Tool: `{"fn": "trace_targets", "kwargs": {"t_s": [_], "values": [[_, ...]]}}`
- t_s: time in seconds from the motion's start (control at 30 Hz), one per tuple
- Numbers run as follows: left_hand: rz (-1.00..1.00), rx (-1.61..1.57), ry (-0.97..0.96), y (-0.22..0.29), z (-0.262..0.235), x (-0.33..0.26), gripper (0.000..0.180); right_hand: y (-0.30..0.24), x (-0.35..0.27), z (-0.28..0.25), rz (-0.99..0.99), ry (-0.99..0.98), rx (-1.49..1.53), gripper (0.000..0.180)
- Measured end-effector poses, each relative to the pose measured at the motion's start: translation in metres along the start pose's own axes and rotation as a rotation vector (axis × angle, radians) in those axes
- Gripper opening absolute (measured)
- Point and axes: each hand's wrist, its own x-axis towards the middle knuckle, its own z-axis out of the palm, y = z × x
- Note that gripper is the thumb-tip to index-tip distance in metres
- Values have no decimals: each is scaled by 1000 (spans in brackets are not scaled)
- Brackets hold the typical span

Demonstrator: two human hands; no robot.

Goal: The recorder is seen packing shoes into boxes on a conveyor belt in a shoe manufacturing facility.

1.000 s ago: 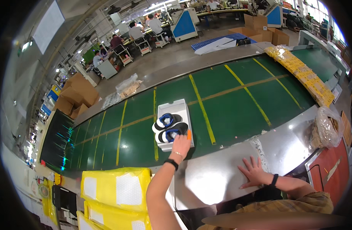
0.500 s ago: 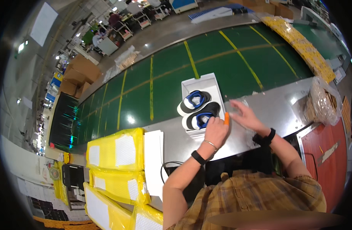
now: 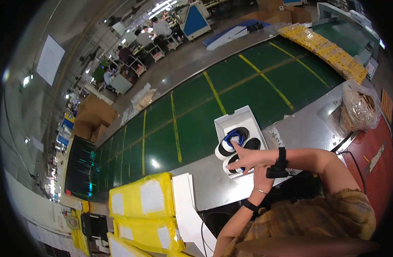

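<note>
1. Right hand point(image 3: 246, 160): reaching in from the right, over the shoe pair; fingers spread well apart, one at the far shoe's opening, others low by the near shoe's toe; can't tell if it has hold of either
2. Left hand point(image 3: 263, 179): up from the lower edge, just under the right wrist, close to the near end of the box; fingers mostly hidden, so can't tell how closed they are or what they hold
3. White box point(image 3: 237, 119): open-topped, set at an angle; far end over the green conveyor belt point(image 3: 196, 124), near end over the steel ledge point(image 3: 209, 188)
4. Both shoes in the box, side by side, toes to the left; far shoe point(image 3: 238, 135) black and white with blue collar, near shoe point(image 3: 253, 144) partly covered by the right hand
5. Black wristband point(image 3: 250, 205) plus thin bracelet on left wrist; bulkier black band point(image 3: 280, 160) on right
6. Left of the hands: white sheets point(image 3: 186, 205), then yellow-wrapped packs point(image 3: 141, 197) piled up
7. Right side: clear plastic bag point(image 3: 360, 107) on the ledge near a red panel point(image 3: 372, 188); yellow-covered strip point(image 3: 323, 49) across the belt
8. Background: brown cartons point(image 3: 96, 109) beyond the belt, people point(image 3: 162, 28) seated at benches
</note>
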Motion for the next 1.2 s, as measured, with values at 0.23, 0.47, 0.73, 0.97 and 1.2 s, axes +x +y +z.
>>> {"fn": "trace_targets", "kwargs": {"t_s": [0.23,0.47,0.73,0.97,1.2], "values": [[98,83,64,7,-12,16,24,-1,10,-8,-60,158,112,98],[115,331,-344,14,-43,22,33,-23,-33,-57,-261,220,743,62],[-1,167,-226,-7,-125,31,53,-18,-167,-145,-570,555,284,55],[-116,218,-466,-29,-92,32,28,136,-193,-233,-118,1000,-1047,46],[-144,193,-336,-5,-72,36,28,115,-190,-136,51,837,-1367,79]]}}
